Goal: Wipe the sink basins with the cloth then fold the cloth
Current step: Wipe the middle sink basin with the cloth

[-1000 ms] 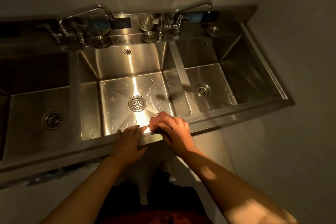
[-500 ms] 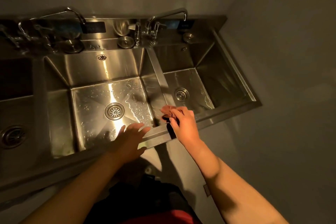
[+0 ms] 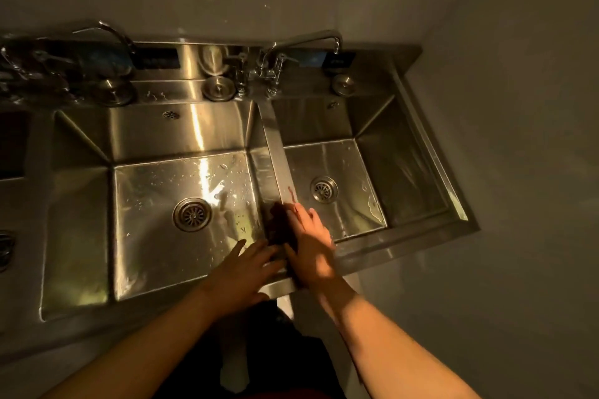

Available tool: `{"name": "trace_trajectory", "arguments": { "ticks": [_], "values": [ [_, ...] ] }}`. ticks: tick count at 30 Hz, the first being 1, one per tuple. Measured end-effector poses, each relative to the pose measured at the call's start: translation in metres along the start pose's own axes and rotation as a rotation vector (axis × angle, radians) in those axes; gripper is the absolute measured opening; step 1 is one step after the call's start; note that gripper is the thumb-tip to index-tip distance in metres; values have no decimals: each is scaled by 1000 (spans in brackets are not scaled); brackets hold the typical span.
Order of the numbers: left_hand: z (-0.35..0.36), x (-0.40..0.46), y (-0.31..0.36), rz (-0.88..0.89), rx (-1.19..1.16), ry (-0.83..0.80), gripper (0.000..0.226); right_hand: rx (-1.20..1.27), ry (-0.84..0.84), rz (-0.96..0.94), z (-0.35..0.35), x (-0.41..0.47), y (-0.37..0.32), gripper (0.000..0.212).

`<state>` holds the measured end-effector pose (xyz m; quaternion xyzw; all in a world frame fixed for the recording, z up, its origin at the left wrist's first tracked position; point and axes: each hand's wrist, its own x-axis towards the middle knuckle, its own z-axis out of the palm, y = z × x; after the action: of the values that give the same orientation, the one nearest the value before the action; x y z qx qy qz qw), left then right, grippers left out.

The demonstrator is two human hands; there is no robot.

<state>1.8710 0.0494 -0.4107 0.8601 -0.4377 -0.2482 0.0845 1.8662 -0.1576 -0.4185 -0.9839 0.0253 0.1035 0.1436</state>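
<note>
A dark reddish cloth (image 3: pixel 278 225) lies on the steel divider between the middle basin (image 3: pixel 146 204) and the right basin (image 3: pixel 353 172), close to the front rim. My right hand (image 3: pixel 309 244) lies flat over the cloth's right side with straight fingers pressing it down. My left hand (image 3: pixel 249 261) rests with spread, straight fingers on the front rim just left of the cloth, at the middle basin's near right corner. Water drops glisten on both basin floors. Much of the cloth is in shadow or hidden under my right hand.
Round drains sit in the middle basin (image 3: pixel 193 214) and the right basin (image 3: pixel 324 189). A faucet (image 3: pixel 304 42) arches over the divider, and another faucet (image 3: pixel 107 31) stands at the back left. Metal stoppers (image 3: pixel 217 87) rest on the back ledge. A third basin (image 3: pixel 13 204) shows at the left edge. Walls close the right side.
My right hand went from pinching the bunched cloth at the front rim to pressing it flat on the divider. My left hand shifted right alongside it. The view swung right.
</note>
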Motion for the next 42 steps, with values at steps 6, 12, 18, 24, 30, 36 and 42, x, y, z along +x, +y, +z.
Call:
{"name": "trace_trajectory", "arguments": {
  "ticks": [6,12,18,24,30,36,42],
  "values": [
    [-15,45,-19,-192,-88,44,87,102,-6,-104,-17,109,1,68],
    [-46,87,-41,-236,-25,29,86,122,-61,-159,-43,235,-14,65],
    [-50,114,-60,-326,-63,80,87,133,-91,-147,-60,315,-27,62],
    [-35,113,-51,-375,-53,38,91,229,-49,-182,-51,307,-21,61],
    [-37,80,7,-253,-58,207,65,302,-18,-276,-33,207,6,63],
    [-9,40,26,-261,-169,114,52,63,-23,-362,-1,77,30,62],
    [12,-12,2,-260,-206,-7,56,-81,38,-533,16,49,-5,51]
  ]
}}
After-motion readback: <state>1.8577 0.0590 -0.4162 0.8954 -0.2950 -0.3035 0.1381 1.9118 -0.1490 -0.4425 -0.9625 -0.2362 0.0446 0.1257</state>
